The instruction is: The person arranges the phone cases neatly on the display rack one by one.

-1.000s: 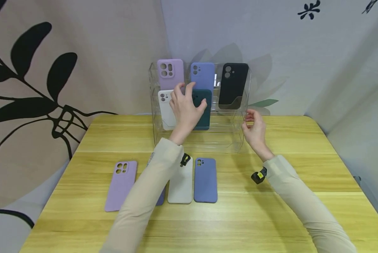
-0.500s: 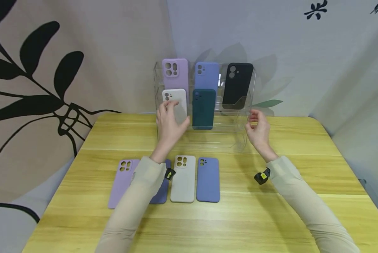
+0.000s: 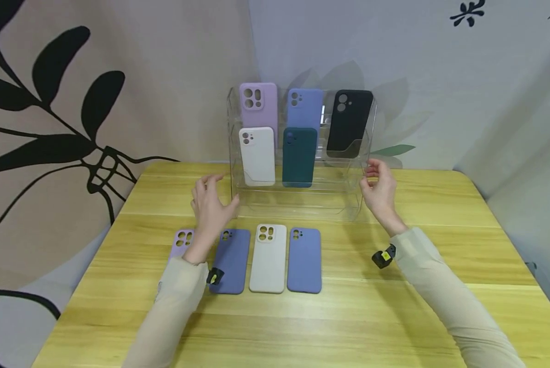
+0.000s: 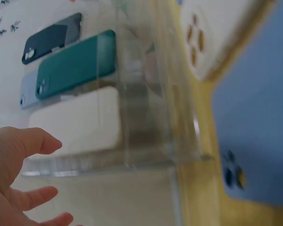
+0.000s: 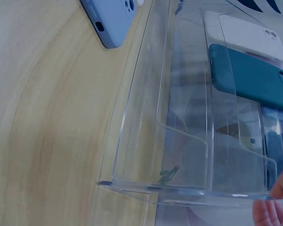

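Note:
A clear tiered display stand (image 3: 298, 199) holds several phone cases. Its upper tier bears a lilac case (image 3: 260, 113), a periwinkle one (image 3: 304, 108) and a black one (image 3: 350, 120); the tier in front has a white case (image 3: 258, 159) and a dark green case (image 3: 299, 157). My left hand (image 3: 209, 212) hovers near the stand's left end, fingers apart and holding nothing. In the left wrist view its thumb overlaps the white case (image 4: 80, 122). With thumb and fingers, my right hand (image 3: 380, 191) pinches the stand's right side wall, as the right wrist view shows.
In front of the stand, a row of cases lies on the wooden table (image 3: 348, 317): a lilac case (image 3: 182, 244) partly under my left arm, a dark blue case (image 3: 232, 260), an off-white case (image 3: 268, 263) and a blue case (image 3: 304, 263). Patterned cloth (image 3: 178, 76) hangs behind.
My left hand has moved left and down from the front of the green and white cases to beside the stand's left end. The right hand keeps its place at the stand.

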